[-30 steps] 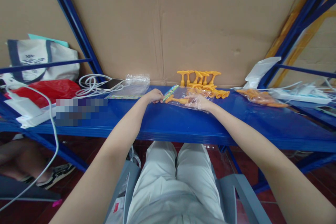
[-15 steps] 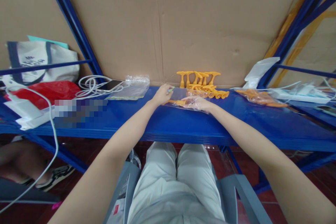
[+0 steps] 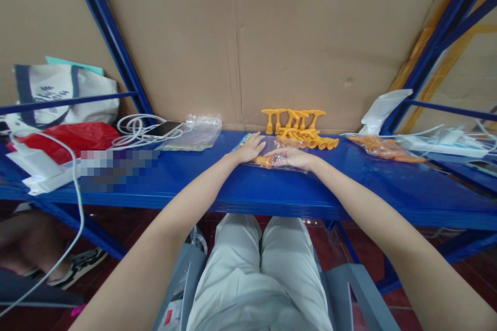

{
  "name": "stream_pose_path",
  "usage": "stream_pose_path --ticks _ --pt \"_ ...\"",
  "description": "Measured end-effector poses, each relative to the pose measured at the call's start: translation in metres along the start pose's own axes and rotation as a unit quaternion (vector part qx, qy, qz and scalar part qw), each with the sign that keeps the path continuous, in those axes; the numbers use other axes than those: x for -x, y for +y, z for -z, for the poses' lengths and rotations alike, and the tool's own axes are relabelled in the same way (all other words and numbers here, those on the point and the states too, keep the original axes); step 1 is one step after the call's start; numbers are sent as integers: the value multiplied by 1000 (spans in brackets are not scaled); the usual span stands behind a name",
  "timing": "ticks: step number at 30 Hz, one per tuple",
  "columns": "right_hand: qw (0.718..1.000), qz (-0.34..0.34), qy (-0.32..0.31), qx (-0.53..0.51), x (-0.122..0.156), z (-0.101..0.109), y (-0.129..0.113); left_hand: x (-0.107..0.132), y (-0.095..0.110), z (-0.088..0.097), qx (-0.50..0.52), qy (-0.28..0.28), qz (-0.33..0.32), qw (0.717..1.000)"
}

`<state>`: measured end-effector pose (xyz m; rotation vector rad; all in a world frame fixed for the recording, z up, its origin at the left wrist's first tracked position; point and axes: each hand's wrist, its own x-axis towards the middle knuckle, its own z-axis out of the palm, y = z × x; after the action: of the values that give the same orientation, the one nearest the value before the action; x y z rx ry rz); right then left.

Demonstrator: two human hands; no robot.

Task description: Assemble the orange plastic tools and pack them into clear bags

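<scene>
A clear plastic bag [image 3: 272, 146] with an orange plastic piece [image 3: 263, 161] inside lies on the blue shelf [image 3: 240, 186]. My left hand [image 3: 248, 149] lies flat on the bag's left end, fingers stretched out over its colourful header strip. My right hand [image 3: 290, 156] rests on the bag from the right, fingers flat and pointing left toward the orange piece. Just behind the bag is a heap of several orange T-shaped plastic pieces [image 3: 298, 126], some standing upright against the cardboard.
A cardboard sheet [image 3: 240, 46] backs the shelf. To the left lie a stack of clear bags [image 3: 196, 132], a phone [image 3: 166, 128] with white cables [image 3: 134, 126], a red bag [image 3: 73, 137] and a tote bag [image 3: 58, 93]. At right sits a bag of orange pieces [image 3: 382, 147].
My left hand went from pinching the bag's header strip to lying flat on it. The bag has been pressed down onto the shelf and both hands have drawn together.
</scene>
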<state>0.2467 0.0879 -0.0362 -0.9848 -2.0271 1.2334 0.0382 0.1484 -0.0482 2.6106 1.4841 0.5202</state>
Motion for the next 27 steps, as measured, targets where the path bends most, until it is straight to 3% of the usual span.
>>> stream_pose_path --ticks 2,5,8,11,13,15,22,27 --pt "998 30 38 41 -3 4 1 2 4 3 -18 -23 30 999" --pt "976 68 178 106 -8 20 5 4 4 8 -36 -37 62 997" --pt "918 55 358 163 -8 42 12 6 -3 15 -47 -43 99 993" --pt "851 42 452 263 -4 61 22 8 -10 20 -59 -40 133 989" --pt "837 29 443 321 -3 66 29 9 -15 22 -64 -37 148 986" --pt "842 6 398 364 -4 64 33 10 -17 24 -67 -34 154 985" --pt "842 -40 268 467 -7 35 25 12 -19 25 -68 -26 159 985" --pt "823 -56 272 496 -2 26 12 12 -20 25 -77 -25 156 984"
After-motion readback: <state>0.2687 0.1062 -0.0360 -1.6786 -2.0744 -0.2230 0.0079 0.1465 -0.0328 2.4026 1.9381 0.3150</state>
